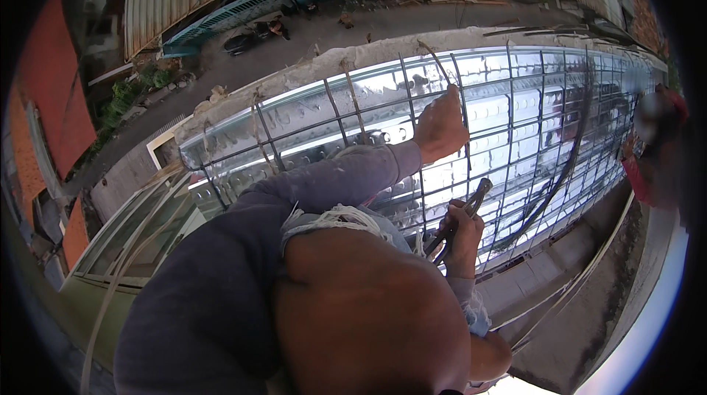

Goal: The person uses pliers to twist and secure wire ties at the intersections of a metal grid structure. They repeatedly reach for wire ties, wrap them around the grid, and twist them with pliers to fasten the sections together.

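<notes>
A mesh of thin dark steel bars (511, 100) lies over shiny ribbed metal decking (490, 111). My left hand (440, 128) reaches across to the far side of the mesh. Its fingers are closed at a steel rod (455, 71) that stands out past the thumb and continues below the hand. In my right hand (464, 236), nearer to my body, is a pair of dark pincers (477, 197). Their head points up and away, and the two handles come out below the fingers. My bent bare knee (368, 306) covers part of the near mesh.
At the right edge another person in red (646, 181) crouches by the mesh. A rough concrete edge (294, 71) runs along the far side, with a street (324, 26) far below. A dark cable-like bundle (571, 163) crosses the mesh. Long pale strips (571, 288) lie at the near right.
</notes>
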The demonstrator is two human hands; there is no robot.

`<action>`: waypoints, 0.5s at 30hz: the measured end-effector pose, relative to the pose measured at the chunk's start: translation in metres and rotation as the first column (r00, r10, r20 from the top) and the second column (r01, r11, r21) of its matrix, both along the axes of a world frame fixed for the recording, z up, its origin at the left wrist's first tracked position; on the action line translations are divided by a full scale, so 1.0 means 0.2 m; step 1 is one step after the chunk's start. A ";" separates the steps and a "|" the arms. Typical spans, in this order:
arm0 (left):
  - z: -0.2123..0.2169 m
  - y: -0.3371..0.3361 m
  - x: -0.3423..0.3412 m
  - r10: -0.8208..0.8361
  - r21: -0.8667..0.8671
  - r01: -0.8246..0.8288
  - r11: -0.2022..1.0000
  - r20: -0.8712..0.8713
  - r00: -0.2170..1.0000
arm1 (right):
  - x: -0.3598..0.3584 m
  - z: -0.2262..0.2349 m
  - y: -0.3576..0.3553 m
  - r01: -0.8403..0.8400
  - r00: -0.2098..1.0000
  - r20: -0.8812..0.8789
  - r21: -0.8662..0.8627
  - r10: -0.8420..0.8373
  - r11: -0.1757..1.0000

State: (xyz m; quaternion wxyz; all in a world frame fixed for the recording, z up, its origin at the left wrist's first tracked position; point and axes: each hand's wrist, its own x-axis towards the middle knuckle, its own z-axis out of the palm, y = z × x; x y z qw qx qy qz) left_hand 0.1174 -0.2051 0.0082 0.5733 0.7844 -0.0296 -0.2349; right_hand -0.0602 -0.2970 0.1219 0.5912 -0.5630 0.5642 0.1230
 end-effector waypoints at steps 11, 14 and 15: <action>-0.01 0.05 -0.22 0.108 -0.229 -0.198 0.953 -0.354 0.929 | 0.78 0.25 -0.41 -0.971 0.077 -0.292 -0.241 0.953 0.005; -0.03 0.04 -0.26 0.049 -0.274 -0.145 0.951 -0.329 0.943 | 0.93 0.19 -0.45 -0.927 -0.131 -0.449 -0.261 0.884 -0.269; -0.02 0.06 -0.25 0.024 -0.351 -0.161 0.922 -0.364 0.931 | 0.97 0.15 -0.46 -0.904 -0.191 -0.505 -0.243 0.841 -0.351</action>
